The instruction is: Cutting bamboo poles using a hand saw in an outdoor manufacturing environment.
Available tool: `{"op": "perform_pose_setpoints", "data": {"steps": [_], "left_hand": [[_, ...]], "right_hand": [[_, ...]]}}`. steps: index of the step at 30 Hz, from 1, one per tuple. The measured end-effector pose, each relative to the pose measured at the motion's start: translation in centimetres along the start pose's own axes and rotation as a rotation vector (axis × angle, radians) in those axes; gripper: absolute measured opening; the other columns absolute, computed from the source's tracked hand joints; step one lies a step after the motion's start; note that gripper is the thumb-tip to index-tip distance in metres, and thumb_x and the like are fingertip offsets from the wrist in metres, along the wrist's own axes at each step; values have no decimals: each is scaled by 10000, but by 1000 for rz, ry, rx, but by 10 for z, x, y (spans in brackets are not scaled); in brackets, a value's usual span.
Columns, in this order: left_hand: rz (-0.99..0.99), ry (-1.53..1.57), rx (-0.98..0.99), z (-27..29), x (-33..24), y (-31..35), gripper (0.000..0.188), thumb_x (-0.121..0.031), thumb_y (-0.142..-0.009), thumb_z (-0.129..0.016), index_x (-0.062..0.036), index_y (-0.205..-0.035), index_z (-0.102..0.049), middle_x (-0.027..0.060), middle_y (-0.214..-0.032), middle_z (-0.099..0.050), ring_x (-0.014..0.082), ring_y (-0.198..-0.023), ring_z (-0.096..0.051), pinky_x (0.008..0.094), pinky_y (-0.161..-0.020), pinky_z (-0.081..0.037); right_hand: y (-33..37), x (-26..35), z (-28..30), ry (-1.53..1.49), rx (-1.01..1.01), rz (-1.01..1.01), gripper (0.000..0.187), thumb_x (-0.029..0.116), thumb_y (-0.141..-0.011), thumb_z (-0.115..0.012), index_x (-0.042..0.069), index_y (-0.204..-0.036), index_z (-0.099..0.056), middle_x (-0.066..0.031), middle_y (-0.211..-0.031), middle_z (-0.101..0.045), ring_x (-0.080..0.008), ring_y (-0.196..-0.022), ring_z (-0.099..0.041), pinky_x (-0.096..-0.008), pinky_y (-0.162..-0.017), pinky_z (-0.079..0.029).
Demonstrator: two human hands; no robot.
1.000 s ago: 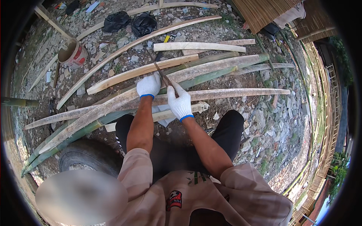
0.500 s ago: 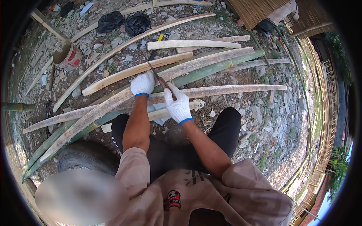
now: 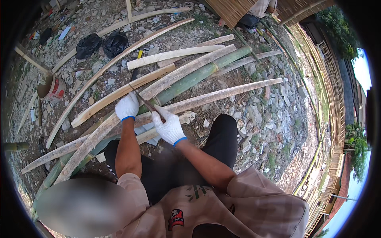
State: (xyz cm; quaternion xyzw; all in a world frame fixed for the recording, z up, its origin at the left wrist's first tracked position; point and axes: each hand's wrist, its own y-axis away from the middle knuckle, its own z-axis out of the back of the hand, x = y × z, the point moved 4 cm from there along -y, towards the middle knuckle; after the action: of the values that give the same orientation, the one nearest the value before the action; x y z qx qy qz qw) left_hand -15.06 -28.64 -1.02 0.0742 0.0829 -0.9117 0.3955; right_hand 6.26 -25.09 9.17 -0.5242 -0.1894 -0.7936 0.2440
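Observation:
My left hand [image 3: 127, 106], in a white knitted glove with a blue cuff, is closed on a long pale wooden strip [image 3: 186, 73] with a rough, weathered face. My right hand [image 3: 168, 125], gloved alike, grips the brown handle of a long-bladed knife [image 3: 143, 100]. Its narrow dark blade slants up and left across the strip, just beside my left hand. Under the strip runs a green bamboo pole [image 3: 202, 74]. Another weathered strip [image 3: 226, 92] passes beneath both, close to my right hand. The fingers of my left hand are partly hidden from above.
Several cut strips, such as a pale board [image 3: 97, 104], lie on stony ground ahead. A hammer-like tool with a yellow part [image 3: 140, 54] rests among them. Black plastic bags [image 3: 115, 43] and a bucket [image 3: 51, 87] stand at the left. Rubble [image 3: 254, 113] covers the right side.
The whole view has turned, so the ground and strips sit further left and somewhat lower. Both hands and the knife keep nearly the same place on the wooden strip.

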Motion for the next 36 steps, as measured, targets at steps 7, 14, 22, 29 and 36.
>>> {"op": "perform_pose_setpoints", "data": {"steps": [7, 14, 22, 29, 36], "left_hand": [[-9, 2, 63, 13, -2, 6, 508, -357, -1075, -397, -67, -851, -749, 234, -782, -735, 416, -700, -737, 547, -672, -594], [20, 21, 38, 4, 4, 3, 578, -408, -1060, -409, -61, -761, -763, 250, -768, -732, 428, -687, -738, 533, -672, -602], [100, 30, 114, 12, -1, -3, 643, -433, -1072, -363, -29, -787, -774, 275, -832, -735, 440, -761, -739, 560, -754, -592], [133, 42, 100, 7, 19, 7, 607, -430, -1060, -390, -49, -812, -792, 248, -788, -738, 440, -732, -741, 555, -754, -594], [76, 59, 90, 11, -5, -6, 607, -421, -1055, -393, -43, -780, -780, 237, -742, -729, 426, -744, -748, 540, -762, -601]], "right_hand": [[42, 3, 16, -30, -3, -37, 399, 205, -1021, -641, -15, -1353, -654, -281, -992, -749, -354, -909, -775, -397, -789, -591], [1, -2, -15, -6, -19, 20, 440, 280, -1033, -614, -43, -1329, -661, -319, -1059, -728, -429, -1002, -744, -443, -860, -587], [32, -14, 1, -46, -17, -56, 390, 153, -1018, -666, -28, -1363, -649, -263, -1080, -758, -241, -977, -769, -331, -858, -579], [24, -16, -13, 16, 10, 21, 409, 187, -1019, -663, -35, -1362, -649, -277, -1111, -753, -286, -1075, -763, -369, -927, -569], [22, -20, 6, -55, -86, 94, 363, 155, -1018, -654, -43, -1322, -674, -300, -1082, -748, -342, -1101, -753, -391, -913, -577]]}}
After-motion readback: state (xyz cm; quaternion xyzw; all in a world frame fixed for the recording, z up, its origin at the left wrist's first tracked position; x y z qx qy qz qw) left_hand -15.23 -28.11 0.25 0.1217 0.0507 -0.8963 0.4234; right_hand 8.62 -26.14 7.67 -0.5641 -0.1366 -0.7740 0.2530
